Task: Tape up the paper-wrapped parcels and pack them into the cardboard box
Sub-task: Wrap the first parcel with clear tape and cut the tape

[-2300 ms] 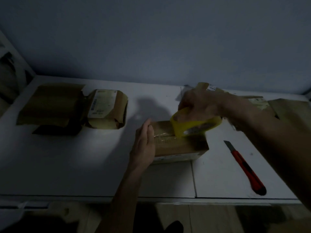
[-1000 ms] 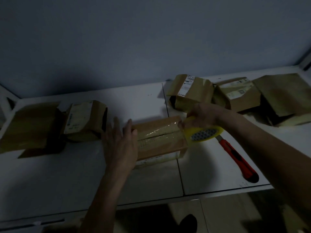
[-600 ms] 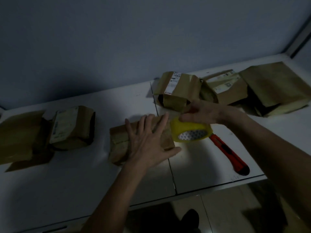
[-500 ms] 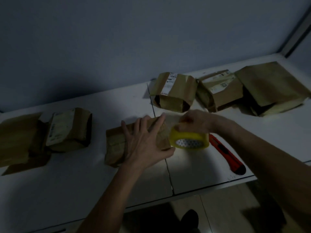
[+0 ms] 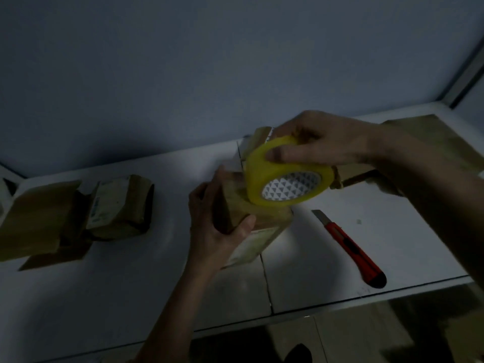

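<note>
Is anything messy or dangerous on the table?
Yes, one thing: the red utility knife lies loose on the white table with its blade tip out, pointing toward the parcel being taped. The other wrapped parcels just look a bit crumpled.

Left hand (image 5: 212, 231) now grips tilted-up parcel (image 5: 251, 224).

It looked like a dim home packing corner: a plain white table (image 5: 301, 281) against a bare wall (image 5: 183, 74), labelled paper-wrapped parcels (image 5: 120, 205), tape roll (image 5: 285, 176), utility knife (image 5: 351, 247).
</note>
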